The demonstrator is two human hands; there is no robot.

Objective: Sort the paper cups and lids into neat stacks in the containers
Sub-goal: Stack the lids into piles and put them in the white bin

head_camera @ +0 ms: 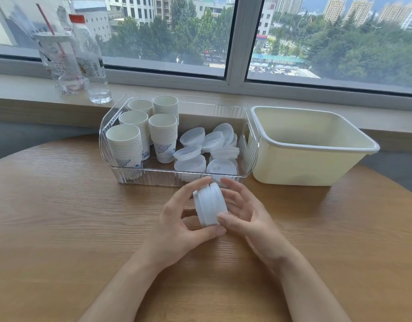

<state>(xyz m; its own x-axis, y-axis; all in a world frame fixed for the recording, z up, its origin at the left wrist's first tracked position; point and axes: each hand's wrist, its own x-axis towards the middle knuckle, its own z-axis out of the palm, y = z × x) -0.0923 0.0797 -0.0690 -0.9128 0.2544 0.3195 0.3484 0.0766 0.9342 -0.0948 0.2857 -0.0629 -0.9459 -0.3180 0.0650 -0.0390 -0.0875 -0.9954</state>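
Fingers (201, 185) of both my hands grip a lid stack (208, 205) at frame centre; cups (139, 133) stand stacked, loose lids (206, 147) remain unsorted, I judge.

Short stack of white translucent plastic lids (208, 205), nested, turned on edge, above the counter's near middle. Clear ribbed plastic bin (249, 145) just beyond: five upright stacks of white paper cups with blue print (128, 145) in its left half, loose heaped white lids (193, 135) in its right. Cream rectangular plastic tub (316, 168) touching it, right.
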